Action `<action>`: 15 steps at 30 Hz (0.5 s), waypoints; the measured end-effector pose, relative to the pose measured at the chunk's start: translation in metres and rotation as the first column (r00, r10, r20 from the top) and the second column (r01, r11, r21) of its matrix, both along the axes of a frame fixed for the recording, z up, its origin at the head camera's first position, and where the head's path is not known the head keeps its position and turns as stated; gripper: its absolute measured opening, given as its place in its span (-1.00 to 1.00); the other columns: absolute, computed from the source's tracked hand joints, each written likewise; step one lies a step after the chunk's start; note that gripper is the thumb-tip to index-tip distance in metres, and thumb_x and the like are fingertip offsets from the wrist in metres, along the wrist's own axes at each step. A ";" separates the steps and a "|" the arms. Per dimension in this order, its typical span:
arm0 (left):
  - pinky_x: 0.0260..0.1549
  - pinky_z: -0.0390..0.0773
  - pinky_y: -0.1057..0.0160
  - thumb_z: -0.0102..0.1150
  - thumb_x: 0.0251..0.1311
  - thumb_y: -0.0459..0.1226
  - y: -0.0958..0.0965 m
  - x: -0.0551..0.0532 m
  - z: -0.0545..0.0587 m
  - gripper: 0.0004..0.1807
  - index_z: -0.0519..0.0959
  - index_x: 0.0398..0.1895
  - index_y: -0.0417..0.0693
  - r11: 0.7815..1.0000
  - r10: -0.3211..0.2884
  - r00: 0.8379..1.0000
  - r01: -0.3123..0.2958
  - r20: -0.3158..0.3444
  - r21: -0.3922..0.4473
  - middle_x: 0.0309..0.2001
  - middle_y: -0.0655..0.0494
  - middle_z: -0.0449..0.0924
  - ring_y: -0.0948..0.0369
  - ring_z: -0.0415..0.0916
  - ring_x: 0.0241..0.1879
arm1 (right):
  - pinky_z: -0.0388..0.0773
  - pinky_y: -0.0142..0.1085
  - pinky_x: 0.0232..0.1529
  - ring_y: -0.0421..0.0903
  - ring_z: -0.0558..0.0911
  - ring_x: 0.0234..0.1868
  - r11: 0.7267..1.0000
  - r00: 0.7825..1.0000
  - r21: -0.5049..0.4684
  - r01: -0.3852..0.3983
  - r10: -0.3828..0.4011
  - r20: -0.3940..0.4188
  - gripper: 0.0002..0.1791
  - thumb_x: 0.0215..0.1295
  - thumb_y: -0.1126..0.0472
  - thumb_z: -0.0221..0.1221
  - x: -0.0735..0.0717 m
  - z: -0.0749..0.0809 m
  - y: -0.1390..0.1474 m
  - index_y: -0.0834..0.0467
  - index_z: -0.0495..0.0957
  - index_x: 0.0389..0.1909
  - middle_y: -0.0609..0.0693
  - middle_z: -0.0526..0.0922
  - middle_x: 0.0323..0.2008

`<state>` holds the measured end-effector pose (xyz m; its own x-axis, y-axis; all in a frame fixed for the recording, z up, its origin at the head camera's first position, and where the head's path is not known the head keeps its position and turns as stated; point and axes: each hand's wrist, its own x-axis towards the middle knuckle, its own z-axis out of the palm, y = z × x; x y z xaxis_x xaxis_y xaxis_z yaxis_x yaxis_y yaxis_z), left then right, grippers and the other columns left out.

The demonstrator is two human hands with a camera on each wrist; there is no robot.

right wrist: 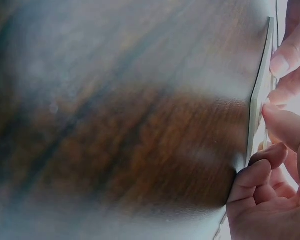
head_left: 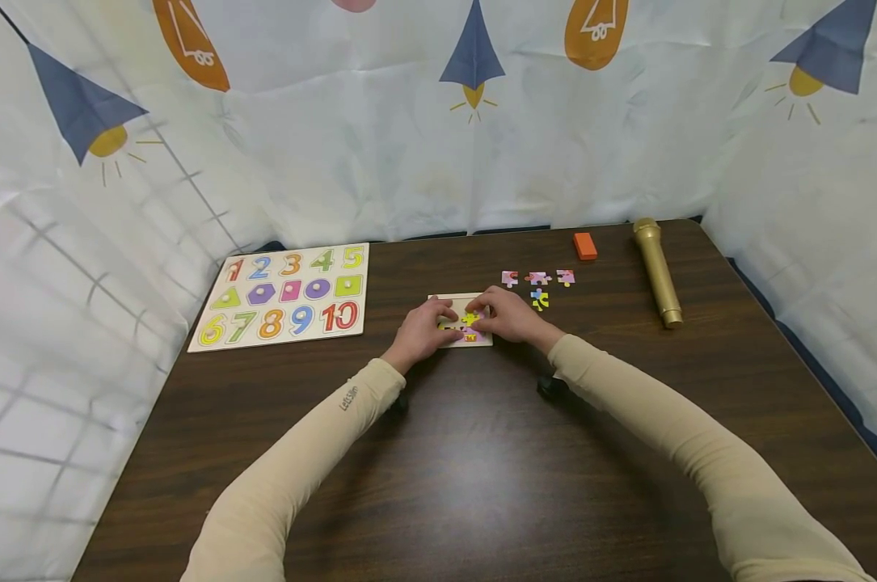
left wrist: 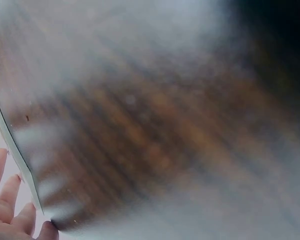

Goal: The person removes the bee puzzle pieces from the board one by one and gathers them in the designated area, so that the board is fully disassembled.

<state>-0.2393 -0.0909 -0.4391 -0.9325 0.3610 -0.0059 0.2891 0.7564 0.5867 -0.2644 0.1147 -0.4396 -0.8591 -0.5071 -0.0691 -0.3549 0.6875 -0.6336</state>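
A small jigsaw puzzle board [head_left: 461, 343] with a pale frame lies on the table, partly filled with yellow and pink pieces. My left hand [head_left: 418, 333] rests over its left side, thumb along the lower part and fingers spread on the upper part. From the right, my right hand [head_left: 512, 314] reaches over the board, thumb and index finger pinching at a yellow puzzle piece [head_left: 470, 318]. The right wrist view shows the board's edge [right wrist: 257, 95] beside the right hand's curled fingers. In the left wrist view, the left fingertips [left wrist: 10, 192] lie along the board's edge.
Loose puzzle pieces [head_left: 538, 278] lie right of the board, one of them yellow and blue [head_left: 540, 300]. Behind them is an orange block [head_left: 585, 246], with a gold microphone [head_left: 658, 275] farther right. A number-and-shape peg board [head_left: 278, 343] lies at the left. White printed curtains [head_left: 380, 162] surround the table.
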 end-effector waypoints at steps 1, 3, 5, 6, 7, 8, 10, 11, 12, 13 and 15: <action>0.34 0.22 0.02 0.40 0.12 -0.18 0.000 0.000 0.000 -0.65 0.67 -0.08 -0.19 1.000 -0.001 1.000 0.001 -0.002 -0.001 0.31 -0.04 0.43 0.00 0.12 0.44 | 0.45 -0.17 -0.06 -0.02 0.48 -0.14 1.000 1.000 0.000 0.001 -0.001 0.000 -0.63 0.29 0.16 0.28 0.000 0.000 0.000 0.15 0.61 0.10 0.07 0.52 -0.06; 0.35 0.21 0.02 0.40 0.12 -0.18 -0.001 0.000 -0.001 -0.65 0.67 -0.08 -0.19 1.000 -0.002 1.000 0.002 -0.004 -0.001 0.31 -0.04 0.43 -0.01 0.12 0.44 | 0.45 -0.17 -0.05 -0.02 0.48 -0.14 1.000 1.000 0.002 0.002 -0.002 0.001 -0.63 0.29 0.15 0.28 0.000 0.001 -0.001 0.15 0.61 0.09 0.07 0.53 -0.06; 0.35 0.21 0.01 0.40 0.12 -0.18 -0.001 0.000 -0.001 -0.65 0.68 -0.08 -0.19 1.000 -0.004 1.000 0.004 -0.006 0.001 0.31 -0.04 0.43 -0.02 0.12 0.44 | 0.45 -0.16 -0.05 -0.01 0.48 -0.14 1.000 1.000 0.004 0.004 -0.004 0.003 -0.63 0.30 0.15 0.28 0.001 0.001 -0.001 0.15 0.61 0.09 0.07 0.53 -0.05; 0.35 0.21 0.01 0.40 0.12 -0.18 -0.001 0.000 -0.001 -0.66 0.68 -0.08 -0.18 1.000 -0.004 1.000 0.004 -0.006 0.002 0.31 -0.05 0.43 -0.02 0.12 0.44 | 0.45 -0.16 -0.04 -0.01 0.48 -0.13 1.000 1.000 0.005 0.005 -0.005 0.003 -0.63 0.30 0.14 0.28 0.001 0.001 -0.001 0.14 0.61 0.10 0.06 0.53 -0.05; 0.35 0.21 0.01 0.40 0.12 -0.18 -0.001 0.000 -0.001 -0.66 0.68 -0.08 -0.18 1.000 -0.005 1.000 0.005 -0.007 0.004 0.31 -0.05 0.43 -0.03 0.12 0.44 | 0.45 -0.16 -0.04 -0.01 0.48 -0.13 1.000 1.000 0.007 0.005 -0.005 0.002 -0.63 0.30 0.14 0.28 0.001 0.001 -0.001 0.14 0.61 0.10 0.06 0.53 -0.05; 0.34 0.21 0.01 0.40 0.12 -0.18 -0.001 0.000 -0.001 -0.66 0.68 -0.09 -0.18 1.000 -0.006 1.000 0.006 -0.007 0.006 0.31 -0.05 0.43 -0.03 0.12 0.44 | 0.46 -0.16 -0.03 -0.01 0.49 -0.13 1.000 1.000 0.006 0.006 -0.006 0.001 -0.63 0.30 0.13 0.28 0.001 0.002 -0.001 0.14 0.61 0.10 0.06 0.53 -0.05; 0.34 0.22 0.01 0.40 0.12 -0.18 -0.001 0.000 -0.001 -0.66 0.67 -0.09 -0.18 1.000 -0.007 1.000 0.007 -0.009 0.007 0.31 -0.05 0.44 -0.03 0.12 0.44 | 0.46 -0.15 -0.02 -0.01 0.49 -0.13 1.000 1.000 0.001 0.008 -0.008 -0.003 -0.62 0.29 0.12 0.29 0.002 0.002 0.000 0.14 0.62 0.09 0.06 0.53 -0.04; 0.34 0.22 0.01 0.40 0.12 -0.18 -0.001 0.000 0.000 -0.66 0.67 -0.09 -0.18 1.000 -0.006 1.000 0.006 -0.009 0.008 0.31 -0.05 0.44 -0.03 0.12 0.44 | 0.46 -0.15 -0.02 -0.01 0.50 -0.13 1.000 1.000 -0.006 0.010 -0.010 -0.006 -0.62 0.29 0.12 0.29 0.002 0.003 0.001 0.14 0.62 0.09 0.06 0.53 -0.04; 0.34 0.22 0.01 0.40 0.12 -0.18 -0.001 0.000 0.000 -0.66 0.67 -0.09 -0.18 1.000 -0.007 1.000 0.007 -0.010 0.008 0.31 -0.05 0.44 -0.03 0.12 0.44 | 0.47 -0.16 -0.03 -0.02 0.50 -0.13 1.000 1.000 -0.010 0.014 -0.014 -0.011 -0.62 0.28 0.12 0.30 0.003 0.003 0.003 0.14 0.62 0.09 0.05 0.53 -0.04; 0.34 0.21 0.01 0.40 0.12 -0.18 0.000 0.000 0.000 -0.66 0.67 -0.09 -0.18 1.000 -0.007 1.000 0.007 -0.011 0.010 0.30 -0.06 0.44 -0.03 0.12 0.44 | 0.47 -0.16 -0.04 -0.01 0.50 -0.14 1.000 1.000 -0.019 0.019 -0.020 -0.014 -0.62 0.28 0.12 0.30 0.003 0.004 0.005 0.14 0.63 0.08 0.05 0.54 -0.03; 0.35 0.20 0.01 0.40 0.12 -0.18 0.000 0.001 -0.001 -0.66 0.67 -0.09 -0.18 1.000 -0.006 1.000 0.006 -0.009 0.009 0.30 -0.05 0.44 -0.03 0.12 0.44 | 0.47 -0.15 -0.08 -0.01 0.49 -0.16 0.999 0.999 -0.038 0.030 -0.031 -0.022 -0.62 0.27 0.13 0.31 0.005 0.006 0.011 0.14 0.63 0.08 0.06 0.55 -0.05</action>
